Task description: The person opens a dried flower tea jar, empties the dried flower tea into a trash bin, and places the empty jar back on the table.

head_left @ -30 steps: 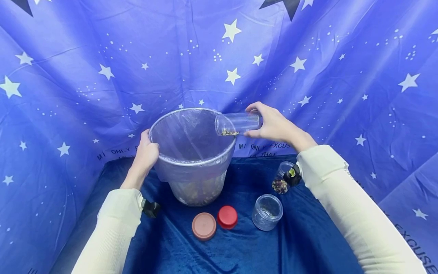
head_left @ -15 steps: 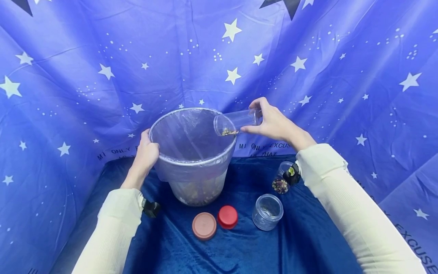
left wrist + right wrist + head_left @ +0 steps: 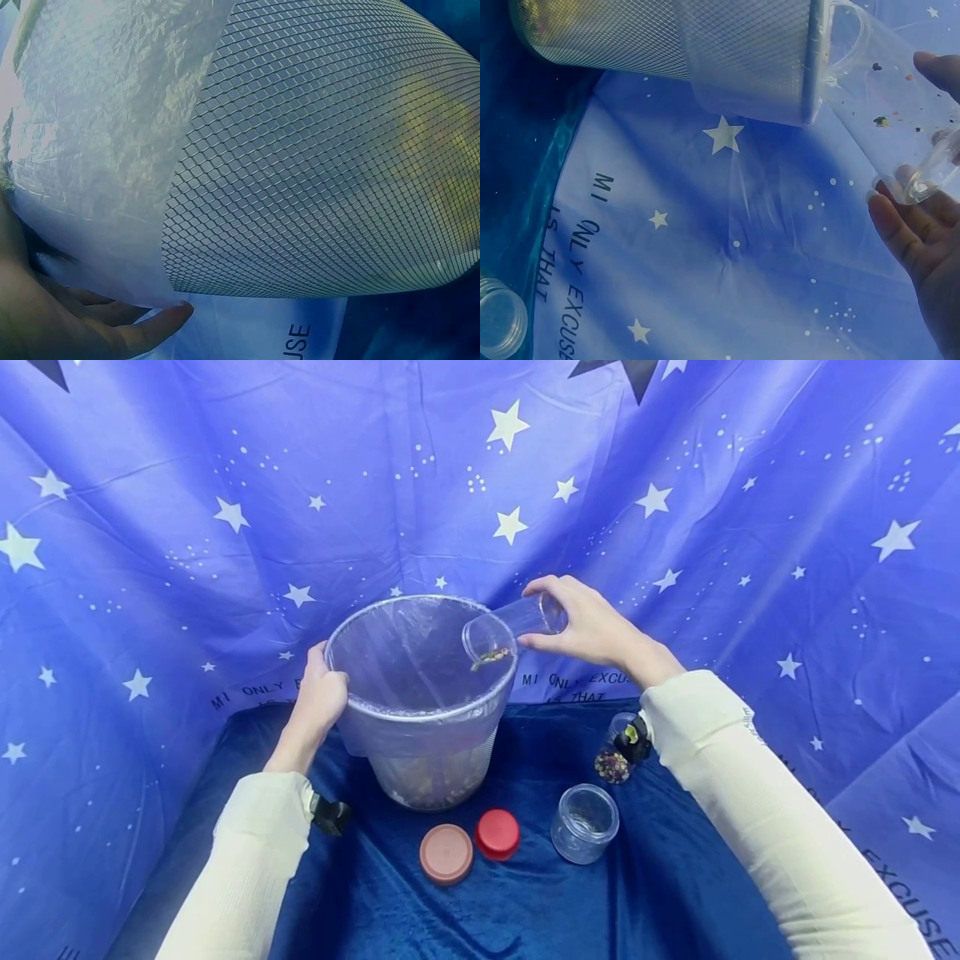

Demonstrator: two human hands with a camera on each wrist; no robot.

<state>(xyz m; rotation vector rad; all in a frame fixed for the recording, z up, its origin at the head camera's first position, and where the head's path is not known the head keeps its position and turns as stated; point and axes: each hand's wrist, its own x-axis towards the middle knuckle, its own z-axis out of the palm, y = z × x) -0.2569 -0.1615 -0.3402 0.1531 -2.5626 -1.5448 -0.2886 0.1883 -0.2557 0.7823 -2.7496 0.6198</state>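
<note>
A wire mesh wastebasket [image 3: 431,768] lined with a thin clear bag [image 3: 420,731] stands upright on the dark blue cloth. My left hand [image 3: 318,697] grips its rim at the left, thumb on the outside. In the left wrist view, fingers [image 3: 161,326] lie by the bag's folded edge. My right hand [image 3: 592,622] holds a clear jar [image 3: 517,617] by its base, tilted mouth-down over the basket's right rim. Small dried bits [image 3: 492,657] lie at the jar's mouth. A few specks cling inside its wall in the right wrist view. Yellowish bits show through the mesh low in the basket.
A pinkish lid [image 3: 446,853] and a red lid [image 3: 497,834] lie in front of the basket. Right of them stands an open clear jar [image 3: 585,824]. Behind it, another jar [image 3: 612,767] with dark mixed bits is partly hidden by the right wrist's camera. A starry blue curtain [image 3: 420,485] hangs behind.
The jar in my right hand has tipped further down, its mouth now lower and slightly further left inside the rim. The bits have slid toward its lip. My left hand stays on the basket.
</note>
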